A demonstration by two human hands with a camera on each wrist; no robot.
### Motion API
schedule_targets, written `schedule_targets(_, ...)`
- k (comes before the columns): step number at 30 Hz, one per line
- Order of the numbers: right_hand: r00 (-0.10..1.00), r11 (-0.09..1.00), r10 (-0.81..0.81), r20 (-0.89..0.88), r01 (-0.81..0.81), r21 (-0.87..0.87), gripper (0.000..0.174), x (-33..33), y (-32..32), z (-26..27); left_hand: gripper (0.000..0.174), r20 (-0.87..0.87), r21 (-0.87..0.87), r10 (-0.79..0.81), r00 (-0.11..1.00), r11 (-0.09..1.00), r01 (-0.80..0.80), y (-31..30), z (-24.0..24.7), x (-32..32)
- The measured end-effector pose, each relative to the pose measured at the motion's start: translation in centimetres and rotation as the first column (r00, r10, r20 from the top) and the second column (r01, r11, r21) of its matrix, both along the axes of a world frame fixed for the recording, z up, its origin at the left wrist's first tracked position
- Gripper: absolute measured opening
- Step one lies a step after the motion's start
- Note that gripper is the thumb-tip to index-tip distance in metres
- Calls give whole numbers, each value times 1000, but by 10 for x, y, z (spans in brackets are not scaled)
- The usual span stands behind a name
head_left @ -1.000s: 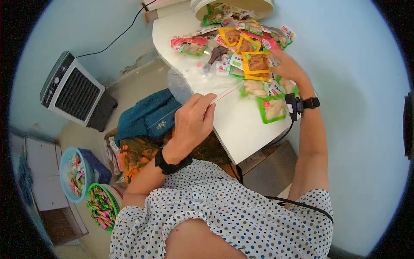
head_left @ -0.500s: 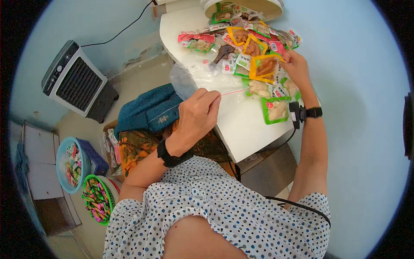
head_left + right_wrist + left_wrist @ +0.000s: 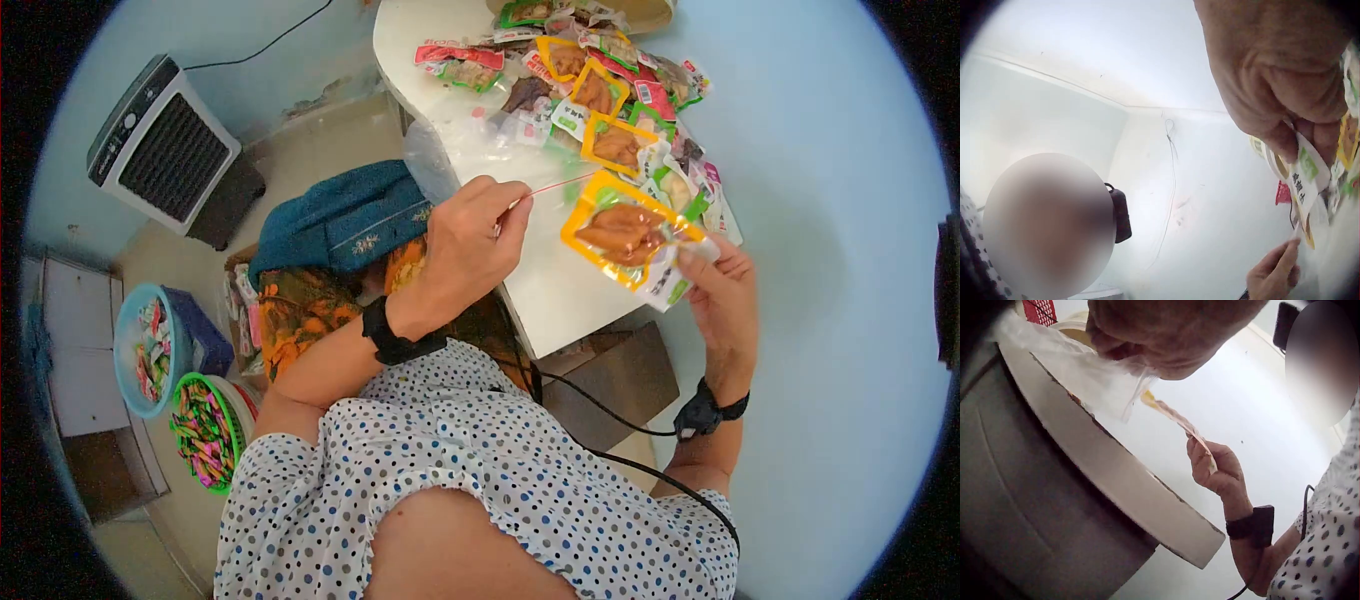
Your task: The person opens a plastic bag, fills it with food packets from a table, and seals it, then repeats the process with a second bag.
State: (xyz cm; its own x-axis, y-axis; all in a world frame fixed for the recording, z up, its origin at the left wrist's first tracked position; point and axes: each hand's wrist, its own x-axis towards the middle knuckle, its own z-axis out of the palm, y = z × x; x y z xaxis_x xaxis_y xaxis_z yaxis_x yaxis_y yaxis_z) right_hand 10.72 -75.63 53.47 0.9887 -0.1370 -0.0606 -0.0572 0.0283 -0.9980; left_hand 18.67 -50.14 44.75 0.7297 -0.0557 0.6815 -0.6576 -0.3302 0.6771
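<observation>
My left hand (image 3: pixel 472 235) pinches the red-lined edge of a clear plastic bag (image 3: pixel 430 165), which spreads over the white table's edge. In the left wrist view the bag (image 3: pixel 1094 378) hangs from those fingers. My right hand (image 3: pixel 725 300) grips a yellow-bordered snack packet (image 3: pixel 615 235) by its white and green end, thumb on top. Brown, glossy meat shows through the packet's window. It is lifted in front of the table, its far corner close to the bag's edge. A pile of similar packets (image 3: pixel 595 95) lies beyond, at the back of the table.
A pale tub (image 3: pixel 645 12) lies on its side behind the pile. The white table (image 3: pixel 545 310) adjoins the blue wall at right. Teal cloth (image 3: pixel 330 220) is below left. An air cooler (image 3: pixel 170 150), a blue basin (image 3: pixel 125 350) and a green-rimmed basket (image 3: pixel 235 430) stand on the floor.
My right hand has taken the yellow-bordered packet from the pile and brought it toward me. The left hand still pinches the bag's edge, having shifted slightly right and up in view.
</observation>
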Motion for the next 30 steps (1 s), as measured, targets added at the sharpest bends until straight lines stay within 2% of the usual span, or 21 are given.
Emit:
schedule_targets(1, 1000, 995, 24, -1, -24, 101, 34, -5, 11, -1, 9, 4, 11, -5, 1000, 1000, 5, 0, 0, -1)
schedule_targets(4, 995, 988, 99, -31, -94, 124, 34, -7, 14, -24, 10, 18, 34, -23, 1000, 999, 22, -4, -3, -4)
schedule_targets(5, 995, 974, 93, -40, -83, 213, 34, -7, 25, -23, 11, 19, 30, -26, 999, 999, 26, -4, -3, -5)
schedule_targets(8, 999, 965, 33, -29, -24, 263, 36, 2, 27, -42, 12, 23, 44, -7, 1000, 999, 6, -4, -3, -5)
schedule_targets(14, 989, 948, 124, -78, -95, 305, 37, 2, 21, -47, 12, 9, 24, 19, 1000, 1000, -19, -4, -3, -4)
schedule_targets(18, 991, 957, 71, -109, -37, 288, 35, -7, 29, -41, 10, 33, 23, 41, 999, 999, -42, -6, -5, -3)
schedule_targets(21, 990, 941, 101, -96, -64, 331, 37, -9, 29, -43, 13, 12, 42, -34, 999, 999, 34, -6, -1, -8)
schedule_targets(23, 988, 905, 134, -76, -91, 416, 38, -6, 40, -45, 13, 62, 49, -55, 997, 997, 52, -11, -4, -10)
schedule_targets(27, 973, 876, 219, -67, -166, 453, 40, 6, 56, -53, 15, 139, -10, -116, 983, 993, 119, -23, -6, -15)
schedule_targets(30, 957, 847, 291, -13, -251, 468, 42, 21, 67, -62, 18, 240, 95, -126, 963, 990, 106, -24, -5, -13)
